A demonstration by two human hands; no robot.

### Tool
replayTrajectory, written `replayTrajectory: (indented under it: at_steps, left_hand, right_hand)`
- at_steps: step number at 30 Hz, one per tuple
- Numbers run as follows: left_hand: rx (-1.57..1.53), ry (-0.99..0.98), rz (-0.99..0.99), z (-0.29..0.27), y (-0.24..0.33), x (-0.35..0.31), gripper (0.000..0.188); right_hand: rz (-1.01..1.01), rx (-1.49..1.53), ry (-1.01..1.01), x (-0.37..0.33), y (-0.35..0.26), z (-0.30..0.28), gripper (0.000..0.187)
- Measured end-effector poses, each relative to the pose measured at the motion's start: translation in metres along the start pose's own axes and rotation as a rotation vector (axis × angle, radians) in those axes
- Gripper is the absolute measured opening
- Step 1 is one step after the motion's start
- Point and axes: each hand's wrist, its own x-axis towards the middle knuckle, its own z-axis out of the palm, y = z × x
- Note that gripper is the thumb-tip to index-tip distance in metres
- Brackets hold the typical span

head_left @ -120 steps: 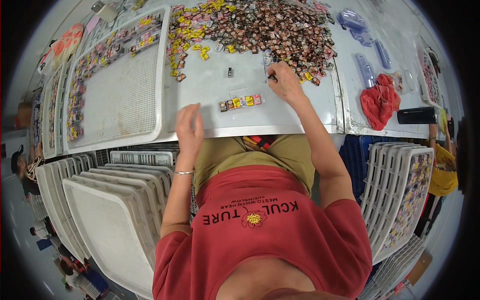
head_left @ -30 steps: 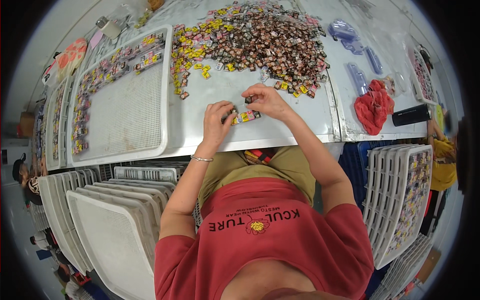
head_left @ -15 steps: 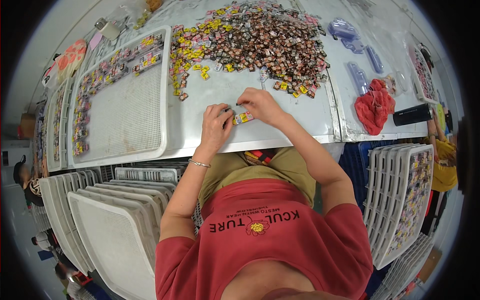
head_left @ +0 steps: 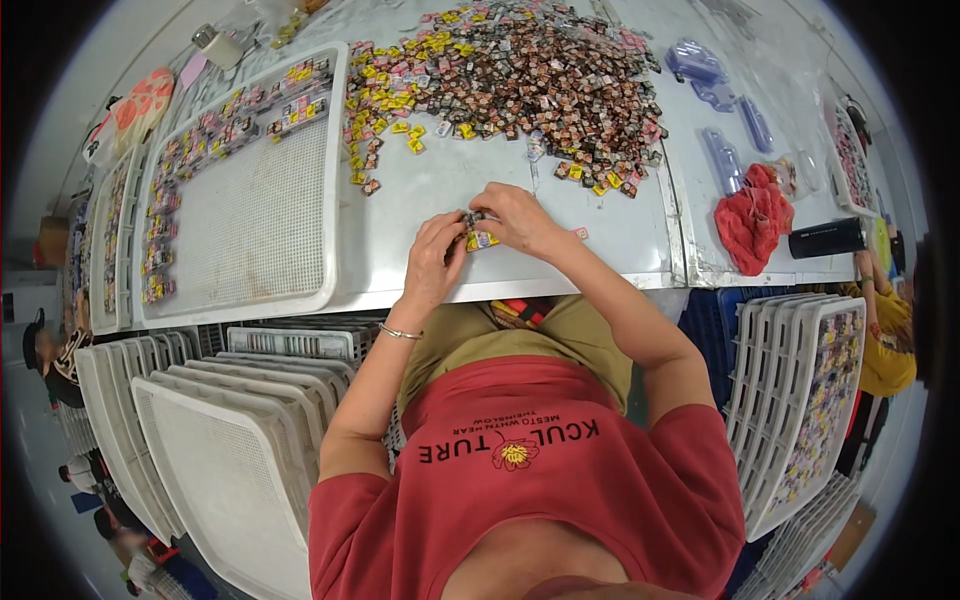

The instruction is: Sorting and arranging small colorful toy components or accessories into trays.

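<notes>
Close to the table's front edge, my left hand (head_left: 436, 255) has its fingers closed on a short row of small square printed pieces (head_left: 483, 240), yellow ones among them. My right hand (head_left: 515, 217) pinches at the row's far end, its fingertips meeting those of my left hand around a dark piece (head_left: 474, 216). The fingers partly hide the row. A single pink-and-white piece (head_left: 581, 233) lies flat just right of my right wrist. Beyond my hands spreads a large heap of loose small pieces (head_left: 540, 90), mostly dark brown, with yellow and pink ones at the left.
On the left, a white mesh tray (head_left: 270, 220) holds assembled rows along its far and left sides. To the right lie clear plastic shells (head_left: 695, 62), a red cloth (head_left: 752, 220) and a black cylinder (head_left: 828, 238). Stacked trays (head_left: 215, 450) stand below the table on both sides.
My right hand has moved in closer to my left, over the row, covering its right part. The pink-and-white piece now shows right of my right wrist.
</notes>
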Motion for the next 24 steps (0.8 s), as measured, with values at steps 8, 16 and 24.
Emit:
replayTrajectory:
  at_steps: [8,16,24]
  left_hand:
    - [-0.162,0.01,-0.226,-0.001,0.006,0.0,0.024]
    - [-0.069,0.002,-0.097,-0.002,-0.001,-0.001,0.025]
    - [0.038,-0.085,0.0,-0.007,0.003,0.019,0.017]
  right_hand:
    - [0.126,-0.075,-0.103,0.012,-0.011,0.0,0.024]
    - [0.213,0.177,-0.14,0.015,-0.01,-0.012,0.014]
    - [0.236,0.474,0.144,0.022,0.036,-0.036,0.008]
